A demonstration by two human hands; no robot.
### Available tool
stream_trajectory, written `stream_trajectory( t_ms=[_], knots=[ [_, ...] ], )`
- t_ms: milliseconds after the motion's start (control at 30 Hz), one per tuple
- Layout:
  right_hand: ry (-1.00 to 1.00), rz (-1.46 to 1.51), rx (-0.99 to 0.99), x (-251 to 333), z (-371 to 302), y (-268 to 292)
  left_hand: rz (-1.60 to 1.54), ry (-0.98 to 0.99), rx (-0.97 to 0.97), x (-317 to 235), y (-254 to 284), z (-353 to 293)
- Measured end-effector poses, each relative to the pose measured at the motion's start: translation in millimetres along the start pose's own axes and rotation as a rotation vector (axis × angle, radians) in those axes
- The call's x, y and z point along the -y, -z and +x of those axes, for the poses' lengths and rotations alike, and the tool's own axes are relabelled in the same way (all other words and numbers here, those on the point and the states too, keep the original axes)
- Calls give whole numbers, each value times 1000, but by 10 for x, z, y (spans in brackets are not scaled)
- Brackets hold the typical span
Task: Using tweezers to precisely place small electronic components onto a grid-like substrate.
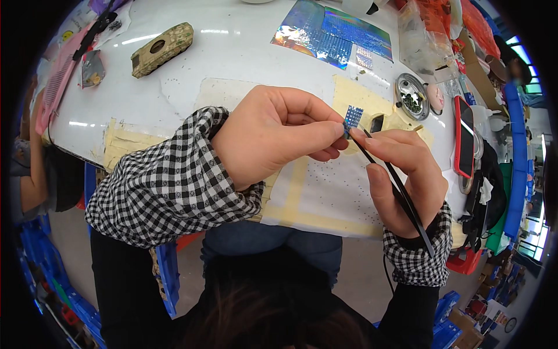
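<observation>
Blue sheet [353,116] apparently in left hand [268,132]

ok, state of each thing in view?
left hand: pinching blue dotted sheet
right hand: gripping black tweezers
blue dotted sheet: held off the table
black tweezers: open or shut unclear
round dish: uncovered, dark green pieces inside
red-cased phone: lit or dark unclear
camouflage model hull: round opening uncovered

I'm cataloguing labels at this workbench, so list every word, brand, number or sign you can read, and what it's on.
No text is clear enough to quote.
Small blue sheet in the left hand: pale marks, too small to read.
Shiny blue sheets: fine pattern, nothing legible.
Red bag: any print is too blurred to read.
Phone: nothing legible.
</observation>
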State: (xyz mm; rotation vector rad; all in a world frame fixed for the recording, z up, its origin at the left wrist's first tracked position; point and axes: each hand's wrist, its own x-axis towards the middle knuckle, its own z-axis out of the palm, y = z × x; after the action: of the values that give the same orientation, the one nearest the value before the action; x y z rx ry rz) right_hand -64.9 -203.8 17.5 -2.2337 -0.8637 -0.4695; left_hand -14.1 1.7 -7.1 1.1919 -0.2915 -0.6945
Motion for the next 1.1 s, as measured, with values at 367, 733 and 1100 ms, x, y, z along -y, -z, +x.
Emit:
stream_trajectory(
  t_ms=[367,733,1100],
  knots=[
    [-5,28,-6,-7,9,2,-4,45,5,-14,3,8],
    [-36,14,-1,23,-3,2,-6,52,17,-13,-4,13],
    [-38,143,-16,-12,-61,24,-151,106,52,-28,14,9]
  ],
)
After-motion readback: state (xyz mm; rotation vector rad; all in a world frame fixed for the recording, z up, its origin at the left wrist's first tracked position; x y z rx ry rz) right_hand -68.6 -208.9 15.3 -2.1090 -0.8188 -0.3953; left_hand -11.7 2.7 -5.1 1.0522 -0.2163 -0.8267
